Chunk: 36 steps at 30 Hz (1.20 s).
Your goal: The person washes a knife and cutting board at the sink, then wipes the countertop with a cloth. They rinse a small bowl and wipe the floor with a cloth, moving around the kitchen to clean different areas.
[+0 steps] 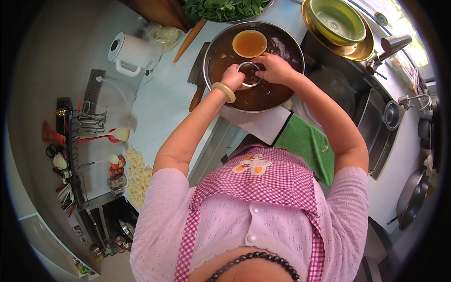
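A large steel basin (207, 56) of brown liquid with green bits stands on the counter. Over it, my left hand (233, 76) and my right hand (275, 69) grip a small round cup with a silvery rim (250, 86) from opposite sides. Dark brown liquid shows inside the rim; the cup's lower part is hidden, so its depth is unclear. Just beyond my right fingers, a pale bowl of orange-brown liquid (250, 43) sits within the basin. A pale bangle (223, 92) circles my left wrist.
Leafy greens (225, 8) fill a pan behind the basin. A wooden stick (190, 40) and a white kettle (134, 54) lie to the left. Yellow-green and gold basins (337, 21) stand beside the sink (371, 127) at right. A green cloth (305, 143) hangs at the counter's front.
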Available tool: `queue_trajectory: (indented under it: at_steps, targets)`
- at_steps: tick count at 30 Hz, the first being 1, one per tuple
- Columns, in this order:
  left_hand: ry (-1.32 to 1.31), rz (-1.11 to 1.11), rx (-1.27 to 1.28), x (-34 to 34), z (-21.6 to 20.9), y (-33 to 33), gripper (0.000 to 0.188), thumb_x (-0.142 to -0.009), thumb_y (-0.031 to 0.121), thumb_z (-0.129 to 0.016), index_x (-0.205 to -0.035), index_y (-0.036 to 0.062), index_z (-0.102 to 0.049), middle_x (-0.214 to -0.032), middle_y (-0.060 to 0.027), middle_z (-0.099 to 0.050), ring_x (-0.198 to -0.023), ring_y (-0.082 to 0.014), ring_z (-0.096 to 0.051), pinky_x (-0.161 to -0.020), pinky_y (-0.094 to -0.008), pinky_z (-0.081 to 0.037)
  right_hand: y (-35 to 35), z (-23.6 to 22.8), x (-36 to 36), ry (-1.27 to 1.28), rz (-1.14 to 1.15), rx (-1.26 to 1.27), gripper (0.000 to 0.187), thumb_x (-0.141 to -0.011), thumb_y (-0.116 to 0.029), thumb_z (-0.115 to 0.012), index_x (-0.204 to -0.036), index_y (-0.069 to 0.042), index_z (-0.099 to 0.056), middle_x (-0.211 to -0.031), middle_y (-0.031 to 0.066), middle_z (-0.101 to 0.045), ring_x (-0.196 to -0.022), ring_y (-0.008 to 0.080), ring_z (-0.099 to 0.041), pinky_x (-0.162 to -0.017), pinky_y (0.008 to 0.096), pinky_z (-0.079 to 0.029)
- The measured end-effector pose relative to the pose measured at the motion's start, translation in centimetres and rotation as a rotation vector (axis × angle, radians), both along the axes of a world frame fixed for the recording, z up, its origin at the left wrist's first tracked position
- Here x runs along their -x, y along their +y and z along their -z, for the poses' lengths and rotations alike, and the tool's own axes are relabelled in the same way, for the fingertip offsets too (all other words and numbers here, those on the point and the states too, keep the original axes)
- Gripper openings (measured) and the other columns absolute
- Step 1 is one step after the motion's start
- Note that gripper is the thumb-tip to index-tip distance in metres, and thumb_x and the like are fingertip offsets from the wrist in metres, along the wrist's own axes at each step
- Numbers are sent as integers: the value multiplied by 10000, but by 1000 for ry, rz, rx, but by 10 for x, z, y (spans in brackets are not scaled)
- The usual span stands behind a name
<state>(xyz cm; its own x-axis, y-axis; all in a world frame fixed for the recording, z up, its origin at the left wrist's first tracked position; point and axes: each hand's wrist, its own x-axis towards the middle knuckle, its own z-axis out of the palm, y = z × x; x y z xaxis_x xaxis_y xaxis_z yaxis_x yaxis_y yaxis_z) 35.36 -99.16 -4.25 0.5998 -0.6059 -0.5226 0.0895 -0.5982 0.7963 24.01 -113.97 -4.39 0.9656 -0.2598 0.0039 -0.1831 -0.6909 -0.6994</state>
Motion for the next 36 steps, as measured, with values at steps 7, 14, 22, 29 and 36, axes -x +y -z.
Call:
queue_trajectory:
  at_steps: [7, 14, 22, 29, 36]
  targets:
    - [430, 19, 384, 11, -28, 11, 379, -943, 164, -498, -1296, 31, -457, -1231, -145, -569, -1103, -276, -616, -951, -469, -530, 21, 10, -7, -23, 274, -601, 379, -798, -18, -619, -1177, -30, -632, -905, 168, -685, -706, 262, -690, -539, 345, -551]
    - [769, -67, 626, 4, -14, 12, 553, -1008, 540, -339, -1308, 101, -492, -1272, -90, -579, -1202, -261, -548, -1042, -505, -435, 30, -3, -4, -353, 287, -260, 304, -829, -84, -641, -1131, -51, -659, -998, 151, -647, -901, 302, -658, -791, 392, -519]
    - [820, -212, 568, 0, -6, 11, 508, -996, 562, -359, -1158, 135, -581, -1097, -60, -653, -1054, -220, -613, -876, -428, -527, 52, -27, 30, -291, -68, 187, 466, -777, 0, -539, -1227, -105, -602, -1312, 67, -576, -909, 324, -662, -735, 415, -546]
    - [714, -179, 511, -6, 3, 10, 480, -986, 559, -401, -1134, 146, -595, -1076, -44, -656, -1009, -212, -629, -830, -436, -530, 46, -26, 29, 35, -164, 455, 393, -774, -45, -586, -1164, -77, -622, -1355, 56, -552, -871, 292, -687, -727, 427, -558]
    - [427, -217, 333, -3, 29, 0, 588, -973, 580, -420, -1172, 56, -597, -1117, -78, -651, -1040, -214, -602, -942, -374, -473, 42, -32, 19, 269, -58, -602, 320, -782, -52, -559, -1096, -58, -621, -1186, 140, -607, -930, 332, -659, -786, 443, -538]
